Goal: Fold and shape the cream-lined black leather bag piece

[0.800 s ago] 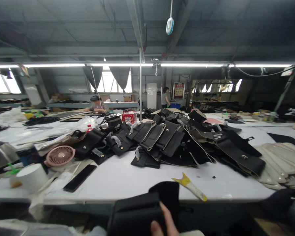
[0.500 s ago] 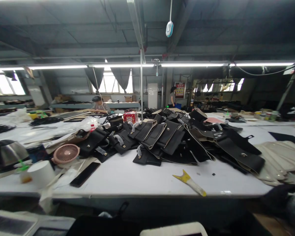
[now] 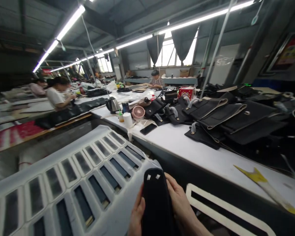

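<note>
A black leather bag piece (image 3: 155, 203) with two small square cut-outs near its top stands on edge at the bottom centre of the view. My left hand (image 3: 137, 213) presses its left side and my right hand (image 3: 182, 206) wraps its right side, so both hands hold it. It is just above the slatted grey plastic crate (image 3: 71, 183) on my left. The lower end of the piece runs out of the frame.
A white worktable (image 3: 186, 147) on the right carries a pile of black bag parts (image 3: 226, 118), a phone (image 3: 148, 128), a pink fan (image 3: 138, 112), a paper roll (image 3: 127, 119), a kettle (image 3: 112, 105) and a yellow scraper (image 3: 263, 183). Other people sit at tables to the left and back.
The view has swung left and down. The grey crate and the neighbouring tables have come into sight. Both hands now show gripping the black piece, which was out of view half a second ago.
</note>
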The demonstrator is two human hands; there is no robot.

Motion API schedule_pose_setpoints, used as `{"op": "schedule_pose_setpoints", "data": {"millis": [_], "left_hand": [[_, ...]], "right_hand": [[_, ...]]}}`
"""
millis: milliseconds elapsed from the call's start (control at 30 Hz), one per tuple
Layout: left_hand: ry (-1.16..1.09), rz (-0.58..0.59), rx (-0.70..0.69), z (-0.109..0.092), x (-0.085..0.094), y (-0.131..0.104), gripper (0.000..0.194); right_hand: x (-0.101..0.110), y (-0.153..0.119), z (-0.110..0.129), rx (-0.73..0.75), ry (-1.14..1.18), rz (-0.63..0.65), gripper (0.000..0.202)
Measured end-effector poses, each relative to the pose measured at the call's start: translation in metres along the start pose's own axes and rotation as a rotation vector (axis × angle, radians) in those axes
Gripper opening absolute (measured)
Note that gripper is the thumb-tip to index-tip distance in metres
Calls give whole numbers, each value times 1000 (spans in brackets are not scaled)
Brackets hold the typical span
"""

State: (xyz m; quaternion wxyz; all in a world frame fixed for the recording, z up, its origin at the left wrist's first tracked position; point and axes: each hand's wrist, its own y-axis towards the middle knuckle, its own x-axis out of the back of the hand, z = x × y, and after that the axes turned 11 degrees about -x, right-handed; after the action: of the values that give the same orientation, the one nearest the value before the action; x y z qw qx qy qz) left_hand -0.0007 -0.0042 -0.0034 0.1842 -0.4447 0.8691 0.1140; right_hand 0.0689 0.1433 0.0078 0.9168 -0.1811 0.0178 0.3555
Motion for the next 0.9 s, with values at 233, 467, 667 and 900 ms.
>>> {"op": "schedule_pose_setpoints", "data": {"millis": [233, 467, 667, 900], "left_hand": [[440, -53, -177, 3, 4, 2, 47], [512, -171, -320, -4, -16, -4, 42], [431, -216, -291, 14, -24, -15, 40], [535, 244, -295, -37, -22, 38, 51]], "right_hand": [[-12, -66, 2, 123, -410, -36, 54], [-21, -61, 6, 126, -491, -207, 48], [-8, -61, 5, 247, -451, -181, 44], [-2, -67, 2, 185, -367, 29, 45]]}}
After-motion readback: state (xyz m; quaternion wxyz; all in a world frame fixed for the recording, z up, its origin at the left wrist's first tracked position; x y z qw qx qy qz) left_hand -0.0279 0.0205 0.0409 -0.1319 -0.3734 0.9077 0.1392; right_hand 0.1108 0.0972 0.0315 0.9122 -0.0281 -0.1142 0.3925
